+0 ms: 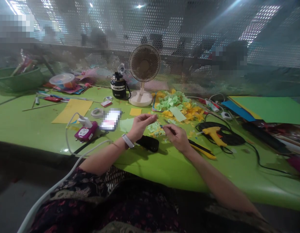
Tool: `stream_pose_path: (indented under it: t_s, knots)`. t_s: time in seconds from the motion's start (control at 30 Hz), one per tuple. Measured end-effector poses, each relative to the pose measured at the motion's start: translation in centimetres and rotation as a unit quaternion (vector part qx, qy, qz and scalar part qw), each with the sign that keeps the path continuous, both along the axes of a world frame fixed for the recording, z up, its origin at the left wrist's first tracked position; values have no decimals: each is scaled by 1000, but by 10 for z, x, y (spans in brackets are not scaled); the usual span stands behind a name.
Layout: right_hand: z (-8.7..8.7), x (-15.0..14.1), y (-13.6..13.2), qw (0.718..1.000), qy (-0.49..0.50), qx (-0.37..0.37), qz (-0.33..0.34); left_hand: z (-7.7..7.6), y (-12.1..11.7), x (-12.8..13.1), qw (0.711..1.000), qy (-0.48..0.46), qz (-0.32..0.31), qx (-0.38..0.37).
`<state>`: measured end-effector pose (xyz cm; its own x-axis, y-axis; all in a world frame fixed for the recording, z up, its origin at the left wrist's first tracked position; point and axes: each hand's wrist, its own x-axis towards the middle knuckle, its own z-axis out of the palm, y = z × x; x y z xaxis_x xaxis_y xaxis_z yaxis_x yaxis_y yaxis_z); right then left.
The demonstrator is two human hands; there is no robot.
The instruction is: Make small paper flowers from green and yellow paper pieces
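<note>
Single head-worn view, directed forward and obliquely downward from above the near edge of the green surface (111,191). The wearer's forearms and clothed lap occupy the near foreground; the surface spans the middle field; a standing fan (145,63) and perforated screen (174,42) lie farther off.

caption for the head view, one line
Two bare hands work above paper scraps on a green table, with a fan behind and a yellow glue gun at right.

Craft workspace, green table (169,171), glue gun (214,134), yellow utility knife (203,150), coloured paper sheets (268,108), heaped paper cutouts (174,100)
</note>
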<state>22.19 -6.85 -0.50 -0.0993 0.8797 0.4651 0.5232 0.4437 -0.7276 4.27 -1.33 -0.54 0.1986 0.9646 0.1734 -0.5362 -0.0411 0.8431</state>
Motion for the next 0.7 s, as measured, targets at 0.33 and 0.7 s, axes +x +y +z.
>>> stream_pose_path:
  t_s: [0.33,0.7]
  knots:
    - [-7,-1,0,996,53,-66,14,-3,-2,1,1000,11,-8,-3]
    - [-6,-3,1,991,85,-96,29,-3,-1,2,1000,3,-2,-4]
